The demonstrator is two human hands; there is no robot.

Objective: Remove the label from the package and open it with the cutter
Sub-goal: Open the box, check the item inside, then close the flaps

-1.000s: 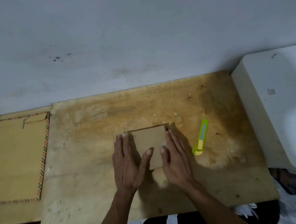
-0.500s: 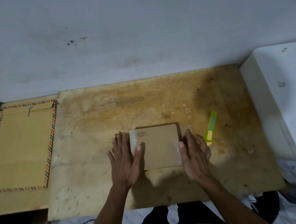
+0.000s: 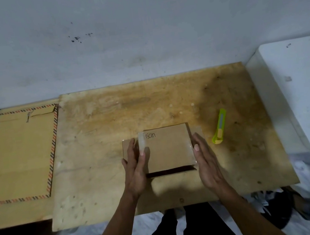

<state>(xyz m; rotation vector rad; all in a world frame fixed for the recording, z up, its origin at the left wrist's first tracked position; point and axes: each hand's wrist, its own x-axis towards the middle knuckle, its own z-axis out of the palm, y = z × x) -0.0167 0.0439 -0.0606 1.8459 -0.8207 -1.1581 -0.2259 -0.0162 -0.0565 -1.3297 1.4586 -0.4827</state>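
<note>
Head view: left hand [image 3: 135, 171] and right hand [image 3: 207, 161], both flat and unclenched, against opposite sides of brown package [image 3: 167, 149]. Green cutter [image 3: 219, 126] untouched on surface [image 3: 98, 144], right of package.

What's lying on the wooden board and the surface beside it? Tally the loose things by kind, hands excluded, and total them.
Cardboard package: 1
Green cutter: 1
Striped-edge envelope: 1
Total: 3
</note>
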